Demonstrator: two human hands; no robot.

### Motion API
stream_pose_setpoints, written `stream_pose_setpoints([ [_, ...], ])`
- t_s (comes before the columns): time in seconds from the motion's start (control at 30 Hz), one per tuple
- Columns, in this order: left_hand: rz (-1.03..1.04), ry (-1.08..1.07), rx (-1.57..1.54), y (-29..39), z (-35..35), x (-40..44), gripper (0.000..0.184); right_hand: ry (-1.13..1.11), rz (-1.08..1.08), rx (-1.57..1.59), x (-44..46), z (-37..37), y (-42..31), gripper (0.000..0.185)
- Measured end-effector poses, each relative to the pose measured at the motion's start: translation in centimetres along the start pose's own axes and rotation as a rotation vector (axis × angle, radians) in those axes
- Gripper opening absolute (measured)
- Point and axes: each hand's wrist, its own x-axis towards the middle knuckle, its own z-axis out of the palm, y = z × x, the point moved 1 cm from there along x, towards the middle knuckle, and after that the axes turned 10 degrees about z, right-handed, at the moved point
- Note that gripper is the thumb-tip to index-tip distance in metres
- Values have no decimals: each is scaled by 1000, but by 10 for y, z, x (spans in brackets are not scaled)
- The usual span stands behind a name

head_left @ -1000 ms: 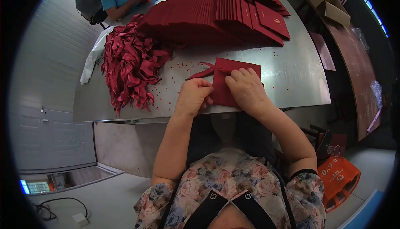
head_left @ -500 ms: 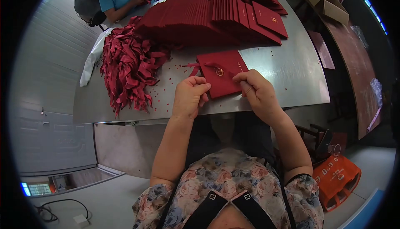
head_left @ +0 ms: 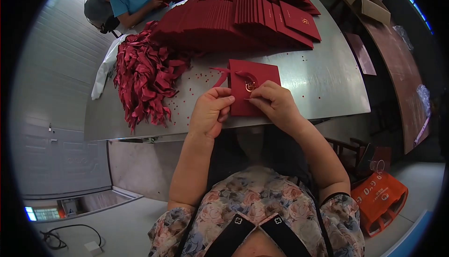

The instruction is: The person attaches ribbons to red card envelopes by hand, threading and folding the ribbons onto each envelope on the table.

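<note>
A dark red paper gift bag with a gold emblem lies at the near side of the metal table, slightly turned. A red ribbon runs across its upper face, and a loose end sticks out past the left edge. My left hand is closed, with thumb and fingers pinching at the bag's left edge. Over the lower right of the bag, my right hand is closed in a pinch; a small red ribbon tip shows at its fingertips. The fingers partly cover the emblem.
Loose red ribbons are heaped on the left of the table. Rows of red bags stand behind. Small red bits are scattered about. A person in a blue shirt is at the far left; an orange bag sits lower right.
My right hand has moved left and down, from the bag's right edge to over its front. The bag has turned a little and shifted slightly right. My left hand has stayed nearly in place.
</note>
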Motion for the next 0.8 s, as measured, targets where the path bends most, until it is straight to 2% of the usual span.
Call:
stream_pose_setpoints([
  [0.1,-14,-28,-26,0,-3,-1,21,-30,1,-10,-2,5,7,16],
  [0.17,-57,-53,-59,-1,-6,0,21,0,-214,-167,-5,8,8,19],
  [0.27,-55,-52,-47,-2,-8,1,20,-30,-295,-210,-7,7,2,19],
  [0.4,-89,-66,-87,0,-5,0,20,-48,-287,-178,-9,6,6,19],
  [0.5,-89,-45,-93,-1,0,-1,21,28,-286,-140,-9,9,6,16],
  [0.8,-25,-69,-48,-5,3,-1,20,-34,2,-32,-5,8,-6,5],
])
